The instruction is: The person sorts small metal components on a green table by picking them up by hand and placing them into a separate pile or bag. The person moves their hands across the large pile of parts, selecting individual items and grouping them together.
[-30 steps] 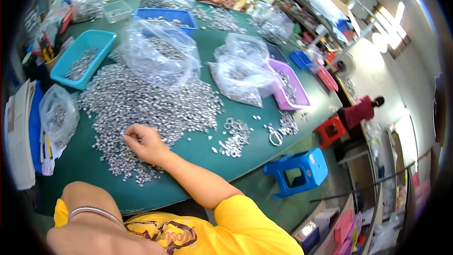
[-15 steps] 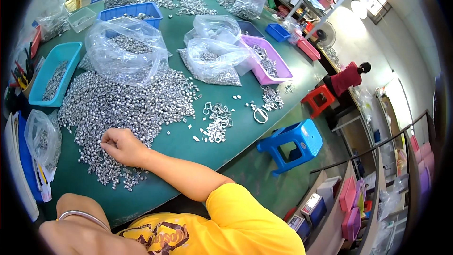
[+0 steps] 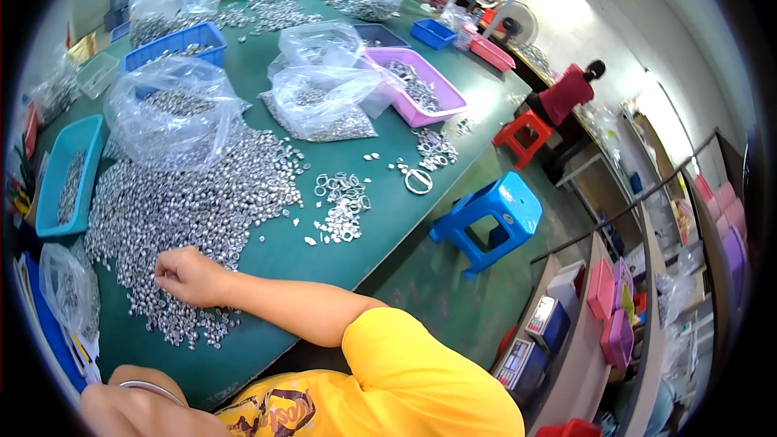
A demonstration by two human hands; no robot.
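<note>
My right hand [image 3: 191, 277] rests over the near part of a wide heap of small silver metal pieces [image 3: 190, 202], fingers curled and pressed together. What they pinch, if anything, is too small or hidden to make out. At the lower left, my left arm is bent close to my body with a metal bangle on it. Only part of my left hand [image 3: 133, 375] shows past the bangle, and its fingers are hidden. A smaller group of ring-shaped silver pieces [image 3: 344, 209] lies on the green table [image 3: 307, 275] to the right of the heap.
Behind the heap stand an open clear bag [image 3: 166, 133], a second bag of pieces [image 3: 328, 123] and a purple basket [image 3: 421, 120]. At left is a teal tray [image 3: 46, 194]. A blue stool [image 3: 494, 218] stands beyond the table's right edge. Two other people are farther off.
The view has shifted, so the table and its things sit farther left. My right hand stays at the heap with its fingers curled. Less of my left arm shows.
</note>
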